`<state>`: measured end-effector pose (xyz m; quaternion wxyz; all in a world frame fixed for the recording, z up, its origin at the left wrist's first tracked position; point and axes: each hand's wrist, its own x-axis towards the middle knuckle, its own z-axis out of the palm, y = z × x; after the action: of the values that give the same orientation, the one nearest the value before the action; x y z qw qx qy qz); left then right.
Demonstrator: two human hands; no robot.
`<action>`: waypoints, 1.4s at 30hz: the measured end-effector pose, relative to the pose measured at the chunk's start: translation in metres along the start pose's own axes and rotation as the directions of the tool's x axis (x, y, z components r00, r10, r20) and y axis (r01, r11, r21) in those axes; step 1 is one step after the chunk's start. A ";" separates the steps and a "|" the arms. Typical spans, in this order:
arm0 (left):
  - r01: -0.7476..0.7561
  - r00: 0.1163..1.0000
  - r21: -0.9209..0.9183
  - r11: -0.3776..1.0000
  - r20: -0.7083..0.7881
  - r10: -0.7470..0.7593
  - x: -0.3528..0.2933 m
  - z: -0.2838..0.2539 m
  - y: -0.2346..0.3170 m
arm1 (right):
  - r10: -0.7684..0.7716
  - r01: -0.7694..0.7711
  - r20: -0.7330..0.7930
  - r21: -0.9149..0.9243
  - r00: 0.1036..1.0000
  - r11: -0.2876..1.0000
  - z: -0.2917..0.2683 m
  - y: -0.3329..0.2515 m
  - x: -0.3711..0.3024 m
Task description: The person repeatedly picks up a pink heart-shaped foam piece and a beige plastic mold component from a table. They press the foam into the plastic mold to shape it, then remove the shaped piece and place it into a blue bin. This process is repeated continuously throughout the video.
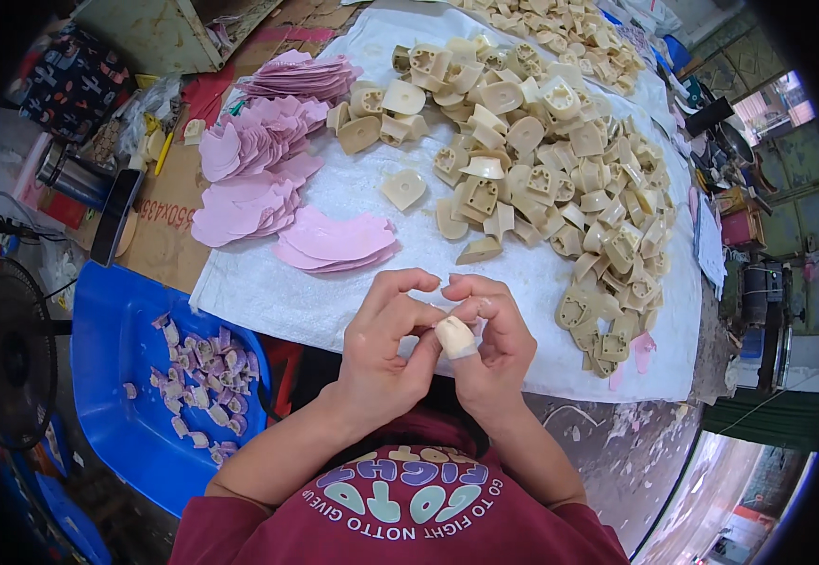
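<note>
My left hand (386, 341) and my right hand (491, 347) meet over the table's near edge, fingers curled and tips close together. A cream covering (456, 336) with a pale band below it sits over my right thumb. Whatever the pinched fingertips hold, if anything, is hidden or too small to make out. Just beyond my hands lie fanned pink cut sheets (339, 240) and a beige moulded piece (478, 250), shaped like a shoe heel. Another single beige piece (404, 188) rests farther off on the white cloth (268, 282).
A large heap of beige heel-shaped pieces (532, 160) covers the right of the cloth. More pink stacks (263, 137) lie at left. At lower left, a blue basin (108, 330) contains many pink-and-beige pieces (207, 377). A phone (115, 218) stands near a metal cup (75, 169); a fan (4, 348) is left.
</note>
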<state>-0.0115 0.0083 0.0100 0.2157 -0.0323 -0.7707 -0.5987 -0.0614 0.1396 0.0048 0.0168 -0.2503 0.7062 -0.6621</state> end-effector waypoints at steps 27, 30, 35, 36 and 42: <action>0.019 0.991 0.146 0.989 0.129 -0.039 0.007 -0.008 -0.013 | 0.110 -0.104 0.136 -0.050 0.985 0.993 -0.028 0.005 0.012; 0.511 0.801 -0.598 0.617 0.071 -0.594 0.011 0.009 -0.003 | -0.159 0.145 -0.023 -0.301 0.987 0.943 -0.023 0.001 0.016; 0.452 0.692 -0.891 -0.043 0.381 -0.614 0.012 0.000 -0.004 | -0.327 0.335 0.085 -0.379 0.941 0.863 -0.007 -0.004 0.002; 0.466 0.740 -0.885 -0.006 0.393 -0.546 0.013 -0.001 -0.005 | -0.176 0.170 -0.018 -0.182 0.984 0.969 -0.006 -0.002 0.002; 0.476 0.747 -0.846 0.239 0.246 -0.617 0.017 0.008 0.017 | 0.349 -0.414 0.223 0.480 0.910 0.773 0.003 -0.002 0.004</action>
<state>-0.0238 0.0167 0.0301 -0.0025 0.1753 -0.2957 -0.9391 -0.0636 0.1350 0.0074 0.2602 -0.1273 0.5356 -0.7933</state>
